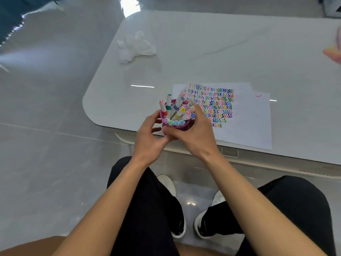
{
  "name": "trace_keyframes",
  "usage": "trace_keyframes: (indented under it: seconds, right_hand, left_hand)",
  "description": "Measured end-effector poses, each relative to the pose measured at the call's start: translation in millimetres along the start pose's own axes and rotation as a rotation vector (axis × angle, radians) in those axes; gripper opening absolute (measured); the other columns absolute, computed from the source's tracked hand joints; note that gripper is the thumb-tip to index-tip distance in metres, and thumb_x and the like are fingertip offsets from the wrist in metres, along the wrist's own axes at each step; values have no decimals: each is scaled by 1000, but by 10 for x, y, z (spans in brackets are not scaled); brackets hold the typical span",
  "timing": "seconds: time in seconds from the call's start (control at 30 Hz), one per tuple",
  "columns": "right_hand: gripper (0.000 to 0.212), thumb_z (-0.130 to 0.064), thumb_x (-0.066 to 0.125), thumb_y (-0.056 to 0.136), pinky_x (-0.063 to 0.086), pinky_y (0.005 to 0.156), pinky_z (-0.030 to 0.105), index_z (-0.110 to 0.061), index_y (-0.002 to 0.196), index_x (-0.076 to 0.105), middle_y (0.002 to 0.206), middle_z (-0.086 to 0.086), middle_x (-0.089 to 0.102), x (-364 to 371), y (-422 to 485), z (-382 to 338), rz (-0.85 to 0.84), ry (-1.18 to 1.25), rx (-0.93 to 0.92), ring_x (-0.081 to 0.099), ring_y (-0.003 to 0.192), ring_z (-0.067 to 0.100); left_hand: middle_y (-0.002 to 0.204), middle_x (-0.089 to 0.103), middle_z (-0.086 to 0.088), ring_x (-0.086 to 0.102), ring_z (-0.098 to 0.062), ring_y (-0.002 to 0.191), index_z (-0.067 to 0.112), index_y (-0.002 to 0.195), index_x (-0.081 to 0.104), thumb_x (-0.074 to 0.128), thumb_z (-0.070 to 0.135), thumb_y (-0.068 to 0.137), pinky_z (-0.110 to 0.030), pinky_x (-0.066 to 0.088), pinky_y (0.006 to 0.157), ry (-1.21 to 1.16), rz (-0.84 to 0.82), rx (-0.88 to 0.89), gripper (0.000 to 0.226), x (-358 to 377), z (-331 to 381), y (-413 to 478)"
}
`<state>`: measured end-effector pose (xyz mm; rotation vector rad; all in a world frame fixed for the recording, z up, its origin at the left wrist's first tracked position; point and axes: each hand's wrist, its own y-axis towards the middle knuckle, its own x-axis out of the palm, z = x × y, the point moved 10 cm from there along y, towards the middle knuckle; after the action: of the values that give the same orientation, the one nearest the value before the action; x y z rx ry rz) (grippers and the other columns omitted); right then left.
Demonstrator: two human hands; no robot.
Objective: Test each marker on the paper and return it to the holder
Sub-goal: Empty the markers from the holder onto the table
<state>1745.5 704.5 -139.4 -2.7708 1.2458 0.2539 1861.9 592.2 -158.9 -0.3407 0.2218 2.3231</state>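
picking next marker judged step in hand: purple marker holder (181,127), at table (203,52) edge beside squiggle-filled paper (249,115), clasped by right hand (195,133); left hand (147,135) curled alongside, hold unclear. one marker (168,103) to be pinched out.

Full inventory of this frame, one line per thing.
purple plastic marker holder: one, purple, at table's near edge
white-barrelled markers with coloured caps: over a dozen, mixed colours, in holder
white paper sheets: at least two, coloured squiggles, right of holder
crumpled white tissue: one, white, table's far left
glossy white table: one, white, ahead
blurred pink-orange thing: one, right edge
grey tiled floor: one, grey, left
black trousers: one pair, bottom
white-and-black shoes: two, on floor
left hand: one, grip on holder's left
right hand: one, grip round holder's right
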Motion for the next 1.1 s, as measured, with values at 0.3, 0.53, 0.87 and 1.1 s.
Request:
trace_keyframes:
  seconds: [0.3,0.53,0.87,1.1]
  right_hand:
    - [82,-38,94,71,60,95,36,-26,142,53,126,-10,67,507,650,-109,-58,-48,-32,69,109,3]
    - [80,-34,92,76,60,93,39,-21,143,52,126,-7,67,631,804,-14,-54,-68,-19,70,110,8]
    - [116,-63,91,62,48,91,27,-22,156,35,139,-1,49,704,1049,-255,-40,-413,-121,53,119,7]
    - [111,-87,68,68,48,99,38,-16,150,42,136,5,52,1051,1286,-532,-68,-817,-263,50,123,23]
  left_hand:
    - [125,66,16,62,-3,115,33,141,54,81,26,84,-14,53,87,-19,71,-45,62,-367,-251,600]
    - [129,63,21,62,3,114,36,145,48,74,23,91,-6,48,84,-45,44,-89,61,-355,-447,753]
    - [136,59,20,57,2,123,35,150,39,67,22,98,-14,52,91,-24,42,-97,60,-425,-530,849]
    - [120,53,35,52,25,105,35,150,34,59,35,99,0,44,75,45,67,-214,57,-541,-709,940]
